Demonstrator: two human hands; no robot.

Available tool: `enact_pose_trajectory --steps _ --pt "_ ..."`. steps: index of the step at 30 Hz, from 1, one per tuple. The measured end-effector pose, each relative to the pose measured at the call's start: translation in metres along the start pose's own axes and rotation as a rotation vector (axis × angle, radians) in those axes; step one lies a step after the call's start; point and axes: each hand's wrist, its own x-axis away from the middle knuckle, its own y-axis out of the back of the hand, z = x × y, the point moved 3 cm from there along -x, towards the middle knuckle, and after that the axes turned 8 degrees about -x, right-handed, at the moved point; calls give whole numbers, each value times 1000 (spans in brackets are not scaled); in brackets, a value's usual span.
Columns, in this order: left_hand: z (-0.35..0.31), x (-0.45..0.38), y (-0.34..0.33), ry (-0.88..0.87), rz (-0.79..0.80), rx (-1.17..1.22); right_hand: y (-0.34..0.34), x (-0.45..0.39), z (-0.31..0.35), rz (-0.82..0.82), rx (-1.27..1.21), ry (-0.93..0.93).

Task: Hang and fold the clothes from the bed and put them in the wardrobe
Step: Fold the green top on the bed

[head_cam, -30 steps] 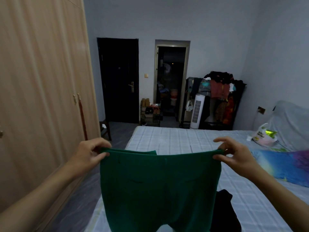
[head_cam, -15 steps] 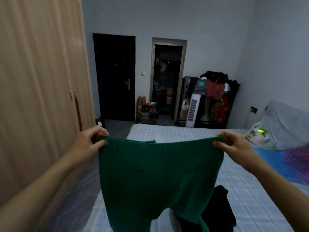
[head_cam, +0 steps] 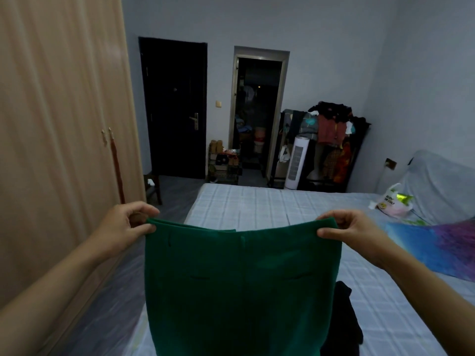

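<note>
- The green trousers (head_cam: 241, 286) hang in the air above the near edge of the bed (head_cam: 257, 204), spread flat by the waistband and facing the camera; their lower part runs out of the bottom of the view, so how the legs hang cannot be told.
- The left hand (head_cam: 123, 224) pinches the left corner of the waistband between thumb and curled fingers; the right hand (head_cam: 352, 232) pinches the right corner the same way; both are grasping the cloth, with the band drawn fairly level between them.
- The step in hand looks like the opening of a fold: the garment is held up and squared before it is doubled.
- The next move probably calls for bringing the two corners together so one leg lies over the other; the seams want matching, or the fold will skew.
- A dark garment (head_cam: 341, 319) lies on the bed just behind the trousers, likely waiting its turn.
- The wardrobe (head_cam: 59, 140) stands to the left, beside the bed, its doors closed; one must be opened before anything goes in.
</note>
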Motion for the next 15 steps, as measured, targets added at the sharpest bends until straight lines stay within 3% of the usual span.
enact_pose_trajectory --steps 4,8,11,15 --pt "14 -9 -7 84 21 -43 7 -26 -20 159 8 -46" --pt "22 -25 -14 152 141 11 21 -54 -43 209 -42 -64" --pt "27 -52 -29 266 188 69 24 -94 -67 98 -42 -117" --pt "18 -104 -68 570 30 190 2 -172 -91 -264 15 -213"
